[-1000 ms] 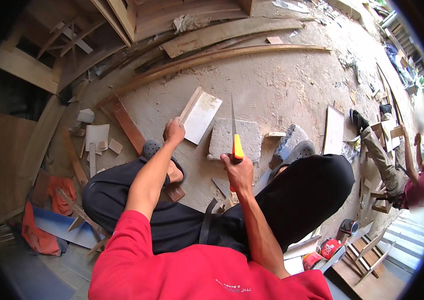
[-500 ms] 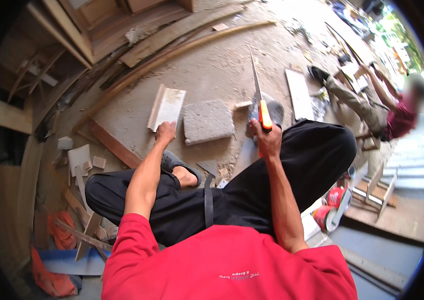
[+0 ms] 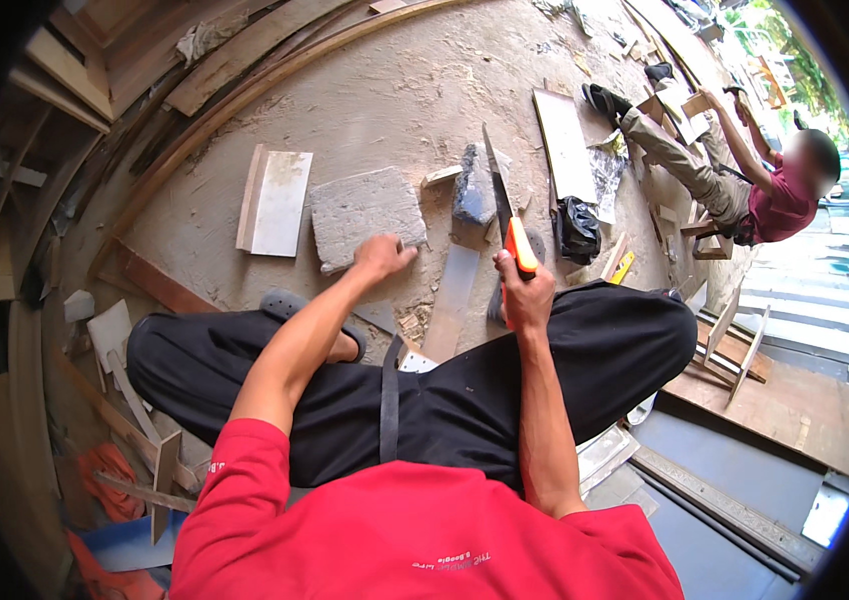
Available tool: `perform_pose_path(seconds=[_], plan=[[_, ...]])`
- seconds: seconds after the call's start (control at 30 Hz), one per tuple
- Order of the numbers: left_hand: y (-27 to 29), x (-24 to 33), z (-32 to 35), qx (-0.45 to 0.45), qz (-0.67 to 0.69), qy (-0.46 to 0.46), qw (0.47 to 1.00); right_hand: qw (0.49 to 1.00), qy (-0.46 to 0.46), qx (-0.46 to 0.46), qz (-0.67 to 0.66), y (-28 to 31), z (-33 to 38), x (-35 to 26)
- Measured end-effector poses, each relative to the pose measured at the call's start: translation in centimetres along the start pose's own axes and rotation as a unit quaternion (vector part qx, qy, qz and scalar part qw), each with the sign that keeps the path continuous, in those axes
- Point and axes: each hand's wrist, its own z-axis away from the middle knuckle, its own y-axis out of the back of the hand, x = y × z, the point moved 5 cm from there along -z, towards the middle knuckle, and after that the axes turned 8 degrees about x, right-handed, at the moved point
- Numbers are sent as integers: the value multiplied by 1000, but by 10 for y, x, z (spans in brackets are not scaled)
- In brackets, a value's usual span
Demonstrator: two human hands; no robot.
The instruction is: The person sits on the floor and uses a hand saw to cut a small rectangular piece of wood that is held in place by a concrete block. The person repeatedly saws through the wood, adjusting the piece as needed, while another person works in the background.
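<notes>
I sit cross-legged on a sandy floor. My right hand [image 3: 525, 296] grips the orange handle of a hand saw [image 3: 505, 205], its blade pointing up and away from me. My left hand [image 3: 382, 258] rests with curled fingers on the near edge of a flat grey stone slab [image 3: 365, 212]. A pale wooden board [image 3: 275, 202] lies just left of the slab. A thin light plank [image 3: 453, 300] lies on the floor between my hands, in front of my legs.
Another person [image 3: 745, 185] sits at the upper right working on wooden frames. Long curved timber strips [image 3: 245, 90] run along the far side. A dark rock [image 3: 472, 185], a black bag [image 3: 578, 228], a flat panel [image 3: 565, 145] and wood offcuts [image 3: 115, 340] lie around.
My left hand left the pale board and moved right onto the grey slab's near edge. My right hand kept holding the saw upright. The view shifted as my head turned.
</notes>
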Motion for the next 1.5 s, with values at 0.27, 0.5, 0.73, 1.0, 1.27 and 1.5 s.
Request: perform_pose_path(seconds=[0.27,0.5,0.73,1.0,1.27,1.5], plan=[[-164,19,2,-141,29,136,980,998,-45,-2,39,1,-18,13],[-193,79,38,-146,-46,166,974,998,-25,29,59,24,-12,21],[-202,70,20,-95,-70,190,975,998,-24,-21,58,5,-7,19],[-156,72,22,-93,44,68,992,994,29,-36,97,-4,-2,13],[-91,65,7,59,229,-39,971,991,-82,-63,83,-26,3,-3],[12,31,-2,133,475,-21,870,977,-15,-138,161,-83,13,-12]])
